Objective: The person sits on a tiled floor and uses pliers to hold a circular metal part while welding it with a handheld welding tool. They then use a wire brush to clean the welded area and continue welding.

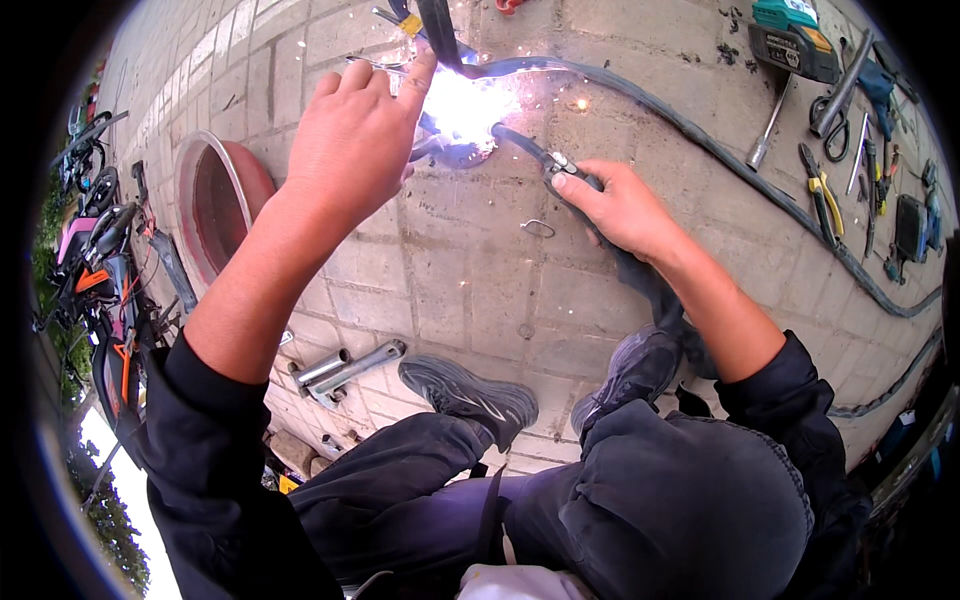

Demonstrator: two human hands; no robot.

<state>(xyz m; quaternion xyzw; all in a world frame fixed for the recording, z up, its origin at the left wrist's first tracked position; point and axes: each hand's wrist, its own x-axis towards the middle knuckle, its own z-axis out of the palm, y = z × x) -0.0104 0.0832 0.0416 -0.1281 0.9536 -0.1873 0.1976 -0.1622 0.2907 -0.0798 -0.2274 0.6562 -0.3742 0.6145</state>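
Observation:
My right hand [625,205] is wrapped round a welding torch [563,172], thumb on top of the handle. Its bent neck reaches up and left into a glaring white arc [468,105]. My left hand [350,140] is closed beside the arc, its forefinger stretched up along a dark metal piece [438,30]. Part of this metal shows under my palm, but the glare and my fingers hide its shape and what the fingers grip. Sparks fly around the bright spot, and one orange spark [582,104] lies to its right.
A thick dark cable [690,130] crosses the paving [400,270] to the right. Pliers [820,192], scissors [838,135] and a cordless tool [795,45] lie at right. At left stand a red basin [225,205] and motorbike parts [105,290]. Socket wrenches [350,370] lie near my shoes [470,390].

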